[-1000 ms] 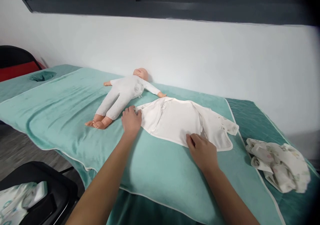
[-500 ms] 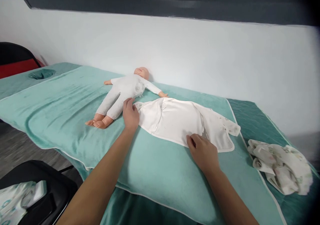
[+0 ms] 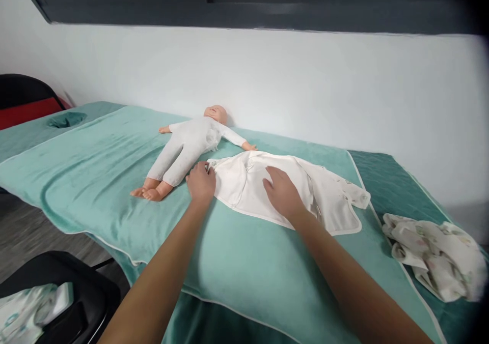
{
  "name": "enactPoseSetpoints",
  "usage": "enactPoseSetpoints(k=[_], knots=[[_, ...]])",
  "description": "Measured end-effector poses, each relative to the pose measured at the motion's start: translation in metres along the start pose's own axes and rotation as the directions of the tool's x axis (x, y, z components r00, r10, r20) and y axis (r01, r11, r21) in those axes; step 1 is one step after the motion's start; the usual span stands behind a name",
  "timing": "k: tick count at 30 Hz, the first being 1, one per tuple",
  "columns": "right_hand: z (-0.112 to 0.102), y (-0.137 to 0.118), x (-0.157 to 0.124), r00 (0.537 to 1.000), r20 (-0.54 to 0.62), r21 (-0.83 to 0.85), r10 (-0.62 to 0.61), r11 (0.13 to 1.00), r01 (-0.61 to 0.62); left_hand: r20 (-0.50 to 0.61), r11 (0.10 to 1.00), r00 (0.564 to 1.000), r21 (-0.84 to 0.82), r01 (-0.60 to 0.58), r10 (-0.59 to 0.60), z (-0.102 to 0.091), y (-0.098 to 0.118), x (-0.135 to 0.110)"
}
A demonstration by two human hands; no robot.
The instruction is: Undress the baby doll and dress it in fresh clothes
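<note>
A white baby shirt (image 3: pixel 244 201) lies spread flat on the green blanket (image 3: pixel 237 262), one printed sleeve stretched to the right. My left hand (image 3: pixel 201 182) is at the shirt's left end, its curled fingers closed on the edge there; the fingertips are partly hidden. Over the middle of the shirt is my right hand (image 3: pixel 283 194), open, with thumb and forefinger apart and nothing in it. Whether it touches the cloth I cannot tell. Just beyond my left hand a baby doll (image 3: pixel 191 138) in a white bodysuit lies on its back, one hand by the shirt's upper edge.
A crumpled printed cloth (image 3: pixel 435 255) lies at the right end of the bed. At lower left stands a black chair (image 3: pixel 95 288) with a printed diaper-like bundle (image 3: pixel 30 308) on it. The white wall (image 3: pixel 305 84) runs behind the bed; another chair (image 3: pixel 26 97) is at far left.
My right hand has moved from the shirt's lower edge up and left to over its middle, its fingers stretching out. My left hand stays at the left end. The view has shifted slightly.
</note>
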State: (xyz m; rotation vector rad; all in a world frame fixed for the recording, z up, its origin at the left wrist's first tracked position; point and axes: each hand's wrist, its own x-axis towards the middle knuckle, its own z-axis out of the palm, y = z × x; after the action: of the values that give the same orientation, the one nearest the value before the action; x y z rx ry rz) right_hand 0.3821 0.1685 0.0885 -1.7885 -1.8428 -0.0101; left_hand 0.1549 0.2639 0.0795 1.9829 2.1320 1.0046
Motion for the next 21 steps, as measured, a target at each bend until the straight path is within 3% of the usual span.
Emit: enactPoseSetpoints(k=[3,7,12,17,21], knots=[[0.023,0.004,0.05,0.996,0.093,-0.039,0.016,0.999,-0.012,0.035,0.998,0.999,-0.055,0.008,-0.006,0.0,-0.002,0.001],[0.048,0.009,0.082,0.994,0.11,-0.058,0.008,0.998,-0.001,-0.063,0.969,0.998,-0.246,-0.006,-0.01,0.001,-0.006,0.002],[0.057,0.01,0.076,0.991,0.132,-0.146,0.0,0.989,0.02,-0.218,0.933,0.975,-0.343,-0.108,0.032,0.003,-0.009,0.003],[0.056,0.006,0.072,0.969,0.234,-0.21,0.084,0.977,-0.034,-0.232,0.952,0.97,-0.275,-0.135,0.07,0.004,-0.012,0.005],[0.049,-0.001,0.062,0.952,0.293,-0.22,0.088,0.975,-0.022,-0.244,0.956,0.952,-0.179,-0.233,0.186,0.0,-0.009,0.001]])
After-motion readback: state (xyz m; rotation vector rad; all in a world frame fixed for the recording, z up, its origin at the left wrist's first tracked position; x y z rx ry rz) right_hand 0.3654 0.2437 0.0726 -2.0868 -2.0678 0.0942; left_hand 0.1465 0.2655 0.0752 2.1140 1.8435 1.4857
